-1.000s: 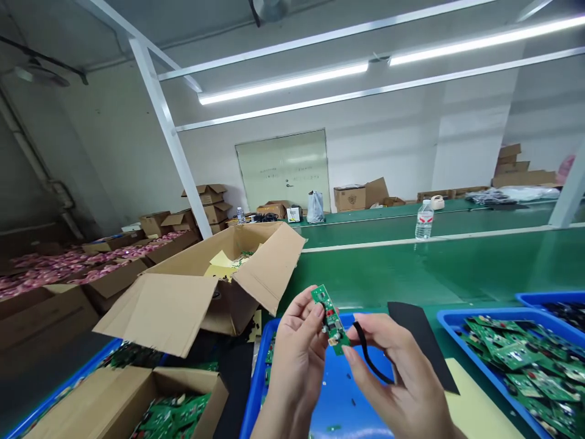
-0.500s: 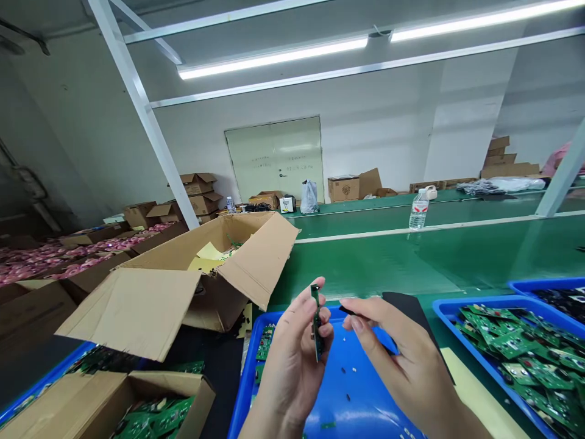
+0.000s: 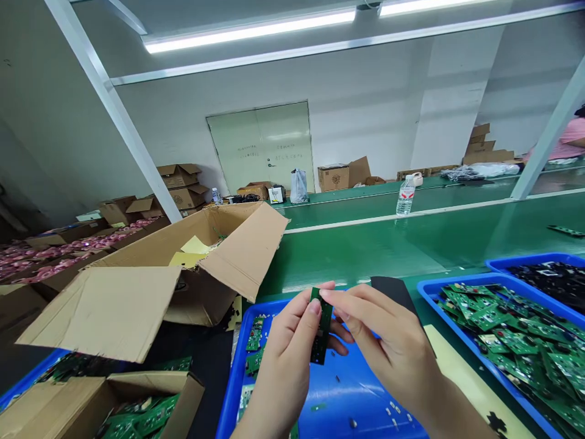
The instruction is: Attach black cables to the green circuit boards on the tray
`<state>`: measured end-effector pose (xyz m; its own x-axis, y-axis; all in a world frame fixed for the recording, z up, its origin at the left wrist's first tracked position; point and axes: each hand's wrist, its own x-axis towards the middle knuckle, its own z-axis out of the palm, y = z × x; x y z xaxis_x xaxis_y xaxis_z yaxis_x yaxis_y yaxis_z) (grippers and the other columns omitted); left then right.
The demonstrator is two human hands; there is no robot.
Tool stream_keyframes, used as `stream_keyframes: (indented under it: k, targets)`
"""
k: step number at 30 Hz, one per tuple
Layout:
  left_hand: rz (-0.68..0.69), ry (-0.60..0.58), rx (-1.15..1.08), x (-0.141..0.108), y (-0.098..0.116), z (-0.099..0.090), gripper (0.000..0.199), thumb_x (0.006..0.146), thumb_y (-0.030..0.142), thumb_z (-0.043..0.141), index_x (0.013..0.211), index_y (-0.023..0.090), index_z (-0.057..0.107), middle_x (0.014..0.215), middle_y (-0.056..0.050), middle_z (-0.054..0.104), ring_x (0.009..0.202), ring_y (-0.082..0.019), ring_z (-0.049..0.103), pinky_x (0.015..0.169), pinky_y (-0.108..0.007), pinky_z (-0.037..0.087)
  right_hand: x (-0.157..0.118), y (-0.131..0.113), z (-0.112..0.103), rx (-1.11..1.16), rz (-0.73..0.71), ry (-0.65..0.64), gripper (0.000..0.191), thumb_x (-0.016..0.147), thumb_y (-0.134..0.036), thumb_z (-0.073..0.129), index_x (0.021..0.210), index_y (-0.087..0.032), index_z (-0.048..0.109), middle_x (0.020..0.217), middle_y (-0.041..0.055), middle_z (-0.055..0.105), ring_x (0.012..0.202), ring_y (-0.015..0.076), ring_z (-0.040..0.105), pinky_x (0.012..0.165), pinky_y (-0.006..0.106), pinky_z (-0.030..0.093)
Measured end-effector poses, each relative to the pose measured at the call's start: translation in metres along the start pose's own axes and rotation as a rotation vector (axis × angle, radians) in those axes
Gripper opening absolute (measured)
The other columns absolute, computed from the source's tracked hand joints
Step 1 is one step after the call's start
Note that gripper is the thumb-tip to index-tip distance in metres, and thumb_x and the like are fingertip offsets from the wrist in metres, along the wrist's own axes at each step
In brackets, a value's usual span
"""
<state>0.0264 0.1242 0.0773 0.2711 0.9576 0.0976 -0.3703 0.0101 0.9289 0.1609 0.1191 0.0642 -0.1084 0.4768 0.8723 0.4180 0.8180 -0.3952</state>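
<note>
My left hand (image 3: 295, 341) grips a green circuit board (image 3: 322, 332) upright, its thumb lying on the face. My right hand (image 3: 384, 332) is closed in a pinch at the board's upper right edge, index fingertip touching it. Whatever sits between those right fingertips is hidden. Below both hands is a blue tray (image 3: 365, 396) with small loose bits scattered on its floor. Several green boards (image 3: 256, 360) lie along the tray's left side.
A blue tray (image 3: 425, 292) heaped with green boards stands at right, another (image 3: 496, 263) holding black parts behind it. At left are a large open carton (image 3: 247, 256) and a smaller box of boards (image 3: 194, 390). A water bottle (image 3: 405, 198) stands farther back.
My right hand has come left onto the board; the small black piece in its fingertips is now out of sight. The board has turned its face more towards me. The view has shifted.
</note>
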Motion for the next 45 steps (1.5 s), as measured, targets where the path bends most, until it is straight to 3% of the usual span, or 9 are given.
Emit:
stream_keyframes:
  k: [5, 8, 14, 21, 28, 45]
  targets:
    - [-0.048, -0.039, -0.006, 0.0000, 0.0022, 0.0024, 0.034, 0.075, 0.036, 0.067, 0.103, 0.016, 0.069, 0.077, -0.007, 0.067, 0.057, -0.013, 0.060, 0.053, -0.022, 0.048, -0.0027, 0.0033, -0.0016, -0.062, 0.012, -0.057, 0.049, 0.091, -0.007, 0.040, 0.137, -0.025, 0.041, 0.080, 0.0026, 0.063, 0.073, 0.0141, 0.061, 0.063, 0.025, 0.053]
    - [-0.089, -0.057, 0.001, 0.0007, 0.0031, 0.0024, 0.035, 0.079, 0.034, 0.063, 0.109, 0.016, 0.066, 0.081, -0.008, 0.068, 0.061, -0.014, 0.061, 0.053, -0.023, 0.048, -0.0024, 0.0041, -0.0043, -0.088, -0.011, -0.073, 0.053, 0.093, -0.007, 0.040, 0.142, -0.024, 0.032, 0.080, 0.0014, 0.063, 0.075, 0.0135, 0.061, 0.068, 0.024, 0.052]
    - [-0.028, -0.092, 0.108, 0.0016, 0.0041, -0.0006, 0.032, 0.085, 0.030, 0.053, 0.108, 0.012, 0.065, 0.079, -0.009, 0.067, 0.066, -0.015, 0.061, 0.046, -0.019, 0.042, 0.0017, 0.0029, -0.0084, -0.208, -0.070, -0.178, 0.047, 0.093, -0.008, 0.039, 0.139, -0.015, 0.035, 0.082, 0.0036, 0.066, 0.064, 0.0127, 0.059, 0.063, 0.025, 0.052]
    - [-0.076, -0.087, 0.113, 0.0024, 0.0033, -0.0012, 0.037, 0.084, 0.029, 0.052, 0.116, 0.012, 0.060, 0.073, -0.008, 0.066, 0.062, -0.015, 0.060, 0.047, -0.020, 0.041, 0.0022, 0.0035, -0.0069, -0.265, -0.069, -0.123, 0.043, 0.094, -0.012, 0.039, 0.136, -0.014, 0.038, 0.081, 0.0028, 0.066, 0.068, 0.0127, 0.062, 0.063, 0.023, 0.053]
    - [-0.061, -0.085, 0.095, 0.0051, -0.0007, -0.0022, 0.040, 0.085, 0.032, 0.052, 0.118, 0.012, 0.059, 0.072, -0.008, 0.066, 0.060, -0.014, 0.059, 0.045, -0.020, 0.038, 0.0021, 0.0032, -0.0086, -0.281, -0.062, -0.169, 0.043, 0.093, -0.010, 0.038, 0.137, -0.014, 0.037, 0.078, 0.0024, 0.065, 0.065, 0.0129, 0.061, 0.063, 0.025, 0.053]
    - [-0.026, -0.101, 0.172, 0.0046, 0.0000, -0.0019, 0.030, 0.088, 0.032, 0.049, 0.106, 0.013, 0.063, 0.064, -0.003, 0.061, 0.049, -0.009, 0.048, 0.047, -0.019, 0.039, 0.0013, 0.0041, -0.0063, -0.295, -0.065, -0.150, 0.042, 0.094, -0.012, 0.039, 0.135, -0.014, 0.039, 0.083, 0.0041, 0.067, 0.068, 0.0139, 0.063, 0.067, 0.026, 0.054]
